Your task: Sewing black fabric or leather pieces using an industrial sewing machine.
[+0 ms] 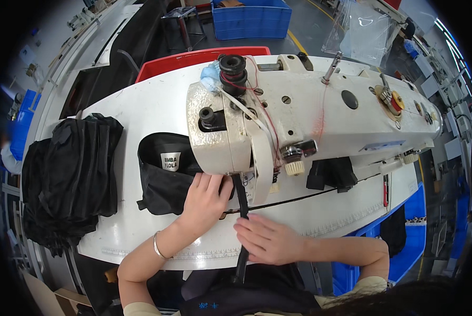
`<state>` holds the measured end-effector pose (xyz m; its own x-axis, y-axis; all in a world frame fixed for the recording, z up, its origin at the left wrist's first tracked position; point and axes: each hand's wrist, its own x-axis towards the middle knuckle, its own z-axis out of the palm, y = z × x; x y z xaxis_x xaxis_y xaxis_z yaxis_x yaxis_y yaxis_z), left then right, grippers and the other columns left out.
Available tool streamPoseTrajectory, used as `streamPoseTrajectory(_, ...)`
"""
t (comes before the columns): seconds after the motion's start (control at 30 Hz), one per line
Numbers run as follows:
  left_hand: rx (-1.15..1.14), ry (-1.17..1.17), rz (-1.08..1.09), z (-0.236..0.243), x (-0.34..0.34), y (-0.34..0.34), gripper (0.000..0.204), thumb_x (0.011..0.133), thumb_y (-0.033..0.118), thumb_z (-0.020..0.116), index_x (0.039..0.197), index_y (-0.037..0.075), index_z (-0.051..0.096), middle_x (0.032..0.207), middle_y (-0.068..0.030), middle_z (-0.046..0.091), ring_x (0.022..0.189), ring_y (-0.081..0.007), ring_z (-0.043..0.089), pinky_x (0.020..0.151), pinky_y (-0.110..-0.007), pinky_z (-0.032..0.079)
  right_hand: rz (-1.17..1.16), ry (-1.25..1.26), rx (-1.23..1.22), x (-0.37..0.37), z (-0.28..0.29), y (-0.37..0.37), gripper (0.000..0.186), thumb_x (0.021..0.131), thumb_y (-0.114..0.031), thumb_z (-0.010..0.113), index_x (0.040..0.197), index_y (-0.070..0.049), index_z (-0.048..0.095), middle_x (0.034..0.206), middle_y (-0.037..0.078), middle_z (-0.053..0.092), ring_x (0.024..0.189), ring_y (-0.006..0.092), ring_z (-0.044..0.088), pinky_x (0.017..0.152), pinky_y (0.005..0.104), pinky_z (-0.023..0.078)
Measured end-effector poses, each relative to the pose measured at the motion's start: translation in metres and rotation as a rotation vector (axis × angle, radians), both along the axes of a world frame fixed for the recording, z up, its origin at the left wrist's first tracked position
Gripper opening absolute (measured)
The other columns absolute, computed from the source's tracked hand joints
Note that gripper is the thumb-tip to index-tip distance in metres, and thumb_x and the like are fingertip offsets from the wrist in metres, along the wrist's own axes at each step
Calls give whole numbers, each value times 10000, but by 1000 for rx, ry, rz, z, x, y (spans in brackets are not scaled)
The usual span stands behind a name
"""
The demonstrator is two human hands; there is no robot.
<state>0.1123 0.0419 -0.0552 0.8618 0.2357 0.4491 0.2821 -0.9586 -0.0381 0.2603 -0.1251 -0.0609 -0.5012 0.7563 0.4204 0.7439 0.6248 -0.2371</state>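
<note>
We see a small white cloth label (pixel 170 161) with dark print sewn on the black fabric piece (pixel 164 179), just left of the sewing machine head (pixel 220 134). A clear plastic bag (pixel 363 31) hangs far back, upper right.

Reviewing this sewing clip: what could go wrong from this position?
The left hand lies on the black fabric piece right beside the sewing machine head, so fingers might stray toward the needle area, which is hidden here. The right hand presses the black strap flat; uneven guiding could let it twist or feed crooked.

Grey workshop floor (pixel 309 21), blue crate (pixel 251 21)
</note>
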Motion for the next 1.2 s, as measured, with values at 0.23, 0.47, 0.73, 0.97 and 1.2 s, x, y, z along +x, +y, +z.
streamPoseTrajectory(0.23,-757,-65,-102,-15,-9,31,277,785,83,630,1056,27,651,999,-184,649,929,-372,614,830,-441,493,-194,192,-418,41,-30,62,261,812,-254,620,994,-67,640,997,131,646,917,270,640,721,456,526)
streamPoseTrajectory(0.47,-677,-28,-35,-29,-10,29,362,783,110,668,1143,73,649,1143,-134,634,1072,-326,589,936,-432,460,-323,285,-771,31,-48,53,248,898,-340,531,926,-110,621,750,123,654,697,322,661,599,441,526)
streamPoseTrajectory(0.73,-431,132,-26,-15,-23,11,390,774,96,670,1163,83,643,1181,-127,619,1112,-323,573,966,-440,446,-198,219,-831,36,-29,55,393,934,-442,487,1166,-147,604,1090,104,659,1014,275,632,812,381,522)
streamPoseTrajectory(0.97,-473,169,-45,-15,-25,8,383,774,94,664,1157,85,646,1179,-130,616,1117,-324,571,969,-445,443,3,181,-712,37,-26,51,348,931,-271,481,1226,-107,569,1171,82,605,1066,222,616,859,330,521)
streamPoseTrajectory(1.2,-524,247,-47,-11,-31,5,377,775,92,659,1151,87,649,1177,-133,614,1122,-326,568,973,-450,439,28,39,-237,38,-27,49,298,882,-151,491,1143,-47,590,1042,108,623,960,221,646,800,326,536)
